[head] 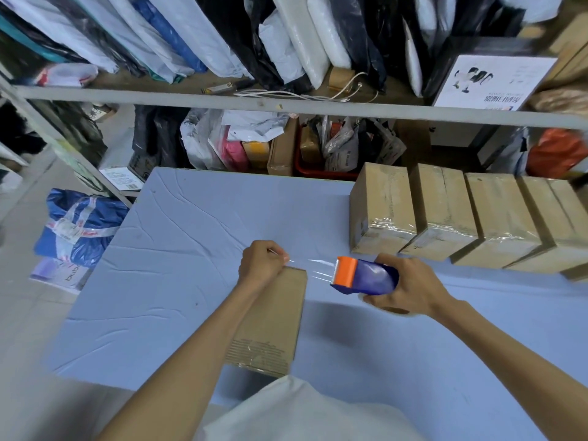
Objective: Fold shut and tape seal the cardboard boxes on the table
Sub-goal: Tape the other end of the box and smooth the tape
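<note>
Left hand [261, 262]: pinching tape [313, 266] end over far end of box [270, 323].
Box: shut, at tabletop [178, 237] near edge.
Tape: taut; best centred on seam, lowered, pressed flat.
Dispenser [362, 276]: clasped in right hand [405, 289].
Sealed boxes [445, 218]: far right corner.

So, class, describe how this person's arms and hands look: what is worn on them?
The left forearm and right forearm are bare to the frame edge; no sleeves show. The left hand and right hand have no gloves, and no watch, ring or bracelet is visible. A white top shows at the bottom.
</note>
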`<state>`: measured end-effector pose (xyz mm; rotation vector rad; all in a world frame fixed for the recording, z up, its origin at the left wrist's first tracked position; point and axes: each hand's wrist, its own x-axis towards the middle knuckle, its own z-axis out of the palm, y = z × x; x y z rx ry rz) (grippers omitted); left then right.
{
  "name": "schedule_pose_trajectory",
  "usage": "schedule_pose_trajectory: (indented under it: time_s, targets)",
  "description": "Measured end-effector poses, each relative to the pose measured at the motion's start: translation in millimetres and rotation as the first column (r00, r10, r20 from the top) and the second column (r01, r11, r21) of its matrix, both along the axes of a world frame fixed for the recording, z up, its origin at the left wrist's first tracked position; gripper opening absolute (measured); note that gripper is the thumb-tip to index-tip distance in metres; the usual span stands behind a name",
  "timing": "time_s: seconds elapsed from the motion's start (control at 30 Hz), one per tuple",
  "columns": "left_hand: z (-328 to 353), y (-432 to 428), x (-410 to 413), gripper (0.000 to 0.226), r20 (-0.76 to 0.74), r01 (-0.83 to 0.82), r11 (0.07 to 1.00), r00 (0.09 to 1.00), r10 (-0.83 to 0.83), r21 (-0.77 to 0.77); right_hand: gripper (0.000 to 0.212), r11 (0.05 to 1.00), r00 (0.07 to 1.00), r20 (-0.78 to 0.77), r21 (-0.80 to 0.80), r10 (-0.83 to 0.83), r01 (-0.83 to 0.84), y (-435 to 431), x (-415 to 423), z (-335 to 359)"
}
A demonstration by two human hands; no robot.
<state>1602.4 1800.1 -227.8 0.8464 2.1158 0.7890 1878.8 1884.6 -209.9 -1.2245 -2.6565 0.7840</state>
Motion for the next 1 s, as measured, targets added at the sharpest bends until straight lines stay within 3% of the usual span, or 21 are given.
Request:
schedule_pose_trajectory:
  time_s: [0.3, 0.6, 1.0]
  targets:
    - [-8, 3, -4, 0.008, 0.06, 0.081, 0.997, 0.995, -0.08, -0.014, 0.063, 1.0, 0.999, 0.05, 0.023, 0.009, -0.01, 15, 11, 1]
    - [-17, 6, -2, 0.013, -0.031, 0.108, 0.991, 0.993, -0.11, -0.076, 0.064, 1.0, 0.998, 0.061, 0.007, 0.019, -0.02, 18, 10, -9]
    - [-25, -3, 3, 0.017, -0.073, 0.102, 0.991, 0.993, -0.096, 0.083, 0.066, 0.999, 0.99, 0.138, -0.037, 0.02, -0.015, 21, 3, -13]
